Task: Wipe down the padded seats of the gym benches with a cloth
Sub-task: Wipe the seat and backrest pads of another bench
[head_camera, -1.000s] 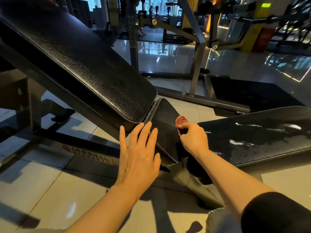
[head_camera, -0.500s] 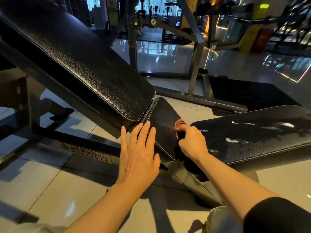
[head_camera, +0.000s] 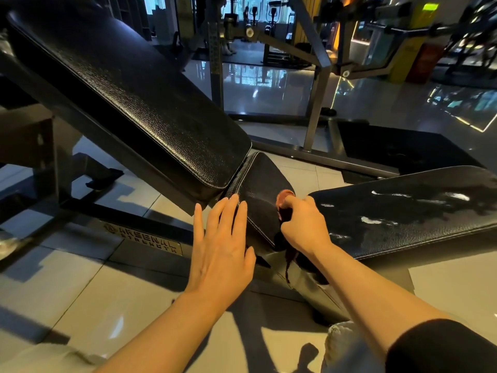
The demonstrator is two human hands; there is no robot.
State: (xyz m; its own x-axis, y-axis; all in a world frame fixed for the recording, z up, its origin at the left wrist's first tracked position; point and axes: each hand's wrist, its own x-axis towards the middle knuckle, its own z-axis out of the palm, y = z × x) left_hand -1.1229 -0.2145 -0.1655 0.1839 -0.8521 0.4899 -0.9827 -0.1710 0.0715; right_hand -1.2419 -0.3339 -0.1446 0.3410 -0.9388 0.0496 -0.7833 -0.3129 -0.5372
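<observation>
Right hand [head_camera: 301, 227], fisted around a reddish cloth [head_camera: 283, 196], has crept along the seat [head_camera: 258, 195] edge; left hand [head_camera: 223, 246] stays open, fingertips touching the seat's near corner.

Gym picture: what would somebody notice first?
Two bare hands in the middle: the left hand lies flat and open at the edge of the small seat pad, and the right hand is clenched on a reddish cloth. A big slanted back pad fills the upper left. A flatter pad on the right shines with wet streaks.
</observation>
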